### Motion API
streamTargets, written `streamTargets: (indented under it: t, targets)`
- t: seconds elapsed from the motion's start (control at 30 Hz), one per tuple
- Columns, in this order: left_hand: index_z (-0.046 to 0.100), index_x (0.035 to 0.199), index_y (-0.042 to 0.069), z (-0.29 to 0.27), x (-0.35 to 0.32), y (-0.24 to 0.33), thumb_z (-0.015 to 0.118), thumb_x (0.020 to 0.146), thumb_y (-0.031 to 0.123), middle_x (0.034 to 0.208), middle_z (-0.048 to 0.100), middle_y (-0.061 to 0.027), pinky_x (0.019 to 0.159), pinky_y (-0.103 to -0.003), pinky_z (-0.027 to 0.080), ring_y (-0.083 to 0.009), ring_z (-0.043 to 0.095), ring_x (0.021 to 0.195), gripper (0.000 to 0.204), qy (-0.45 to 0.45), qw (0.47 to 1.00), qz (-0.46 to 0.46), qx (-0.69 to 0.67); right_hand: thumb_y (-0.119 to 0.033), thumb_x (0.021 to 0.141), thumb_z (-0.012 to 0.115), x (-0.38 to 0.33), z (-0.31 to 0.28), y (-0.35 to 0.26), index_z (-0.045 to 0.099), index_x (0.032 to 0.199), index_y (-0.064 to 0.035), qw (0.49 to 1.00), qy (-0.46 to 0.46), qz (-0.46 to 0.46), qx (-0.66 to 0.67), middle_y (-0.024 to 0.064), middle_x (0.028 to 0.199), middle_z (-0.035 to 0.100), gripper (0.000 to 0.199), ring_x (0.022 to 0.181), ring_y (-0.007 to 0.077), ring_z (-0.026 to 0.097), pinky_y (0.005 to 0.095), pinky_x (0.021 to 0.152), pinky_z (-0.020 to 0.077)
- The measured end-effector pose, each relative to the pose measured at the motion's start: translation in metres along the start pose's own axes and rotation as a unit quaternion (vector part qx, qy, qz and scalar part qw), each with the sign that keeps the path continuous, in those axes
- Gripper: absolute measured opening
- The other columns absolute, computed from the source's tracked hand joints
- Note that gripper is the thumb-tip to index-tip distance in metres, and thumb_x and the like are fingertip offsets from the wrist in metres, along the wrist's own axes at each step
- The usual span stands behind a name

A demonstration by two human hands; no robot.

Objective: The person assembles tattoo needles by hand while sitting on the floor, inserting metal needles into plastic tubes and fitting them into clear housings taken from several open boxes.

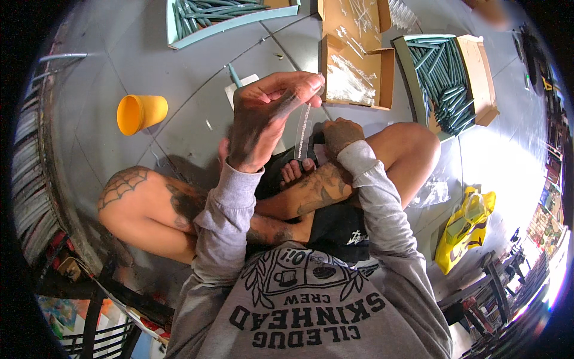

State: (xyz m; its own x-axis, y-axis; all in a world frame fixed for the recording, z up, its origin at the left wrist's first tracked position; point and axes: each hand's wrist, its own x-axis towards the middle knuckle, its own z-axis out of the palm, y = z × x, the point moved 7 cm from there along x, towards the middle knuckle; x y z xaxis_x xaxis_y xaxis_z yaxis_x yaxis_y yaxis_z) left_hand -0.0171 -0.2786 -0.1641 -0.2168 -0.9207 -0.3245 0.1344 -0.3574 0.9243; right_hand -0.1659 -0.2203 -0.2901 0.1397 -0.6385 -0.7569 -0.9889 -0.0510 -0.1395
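My left hand (263, 119) is raised in front of me, thumb and fingertips pinched on the top of a narrow clear plastic strip (303, 134) with white print. The strip hangs down over my crossed legs. Lower and to the right, my right hand (342, 135) is closed, its knuckles up; what its fingers hold, if anything, is hidden. Behind my left hand, a teal pen-like stick (234, 75) and a white flat piece (229, 91) show on the floor, partly covered.
A yellow cup (142, 113) lies at the left. Ahead stand a tray of dark green sticks (224, 8), a cardboard box (387, 78) of clear plastic pieces, and a box of green sticks (439, 72). A yellow bag (465, 230) lies at the right.
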Motion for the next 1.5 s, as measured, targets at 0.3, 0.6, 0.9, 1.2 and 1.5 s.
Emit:
streamTargets:
  t: [0.3, 0.6, 0.9, 1.2, 1.5]
  targets:
    - [0.072, 0.106, -0.001, -0.011, -0.003, 0.005, 0.073, 0.088, 0.023, 0.095, 0.071, -0.0061, 0.075, -0.025, 0.046, -0.0119, 0.061, 0.079, 0.03, 0.017, 0.994, 0.04, -0.099, -0.005, 0.08, 0.075, -0.015, -0.021, 0.014, 0.063, 0.075, 0.0005, 0.917, 0.089, -0.152, 0.358, 0.0069, 0.07, 0.067, 0.014, 0.064, 0.0111, 0.063, 0.027, 0.061, 0.0511]
    - [0.072, 0.107, 0.003, -0.009, -0.007, 0.006, 0.07, 0.092, 0.022, 0.102, 0.068, -0.0018, 0.069, -0.023, 0.04, -0.0073, 0.053, 0.078, 0.024, -0.017, 0.991, 0.043, -0.122, -0.023, 0.071, 0.074, -0.001, 0.003, 0.004, 0.072, 0.085, -0.0052, 0.989, 0.025, -0.106, 0.103, 0.0158, 0.081, 0.071, 0.022, 0.076, 0.0345, 0.069, 0.0411, 0.071, 0.0551]
    - [0.073, 0.103, 0.0, -0.007, -0.009, 0.012, 0.071, 0.091, 0.018, 0.097, 0.069, -0.006, 0.072, -0.026, 0.045, -0.0111, 0.058, 0.076, 0.022, -0.029, 0.987, 0.08, -0.133, 0.003, 0.086, 0.065, -0.065, -0.078, 0.016, 0.062, 0.107, 0.0031, 0.807, 0.306, -0.202, 0.464, 0.0097, 0.081, 0.065, 0.021, 0.073, 0.0158, 0.065, 0.0293, 0.067, 0.0511]
    - [0.076, 0.099, 0.003, -0.003, -0.014, 0.031, 0.074, 0.09, 0.017, 0.076, 0.071, -0.0017, 0.068, -0.022, 0.044, -0.007, 0.063, 0.07, 0.017, -0.037, 0.978, 0.193, 0.069, -0.007, 0.081, 0.069, -0.11, -0.151, -0.014, 0.07, 0.091, 0.001, 0.728, 0.379, -0.254, 0.511, 0.0077, 0.083, 0.069, 0.012, 0.075, 0.0156, 0.067, 0.0281, 0.07, 0.0531]
    - [0.078, 0.094, 0.004, -0.004, -0.02, 0.04, 0.076, 0.087, 0.02, 0.077, 0.068, -0.0049, 0.065, -0.028, 0.039, -0.0114, 0.047, 0.072, 0.018, -0.025, 0.919, 0.256, 0.297, 0.0, 0.072, 0.073, -0.105, -0.149, -0.017, 0.07, 0.084, -0.0004, 0.746, 0.394, -0.262, 0.468, 0.0049, 0.077, 0.068, 0.012, 0.07, 0.0137, 0.064, 0.0277, 0.067, 0.0512]
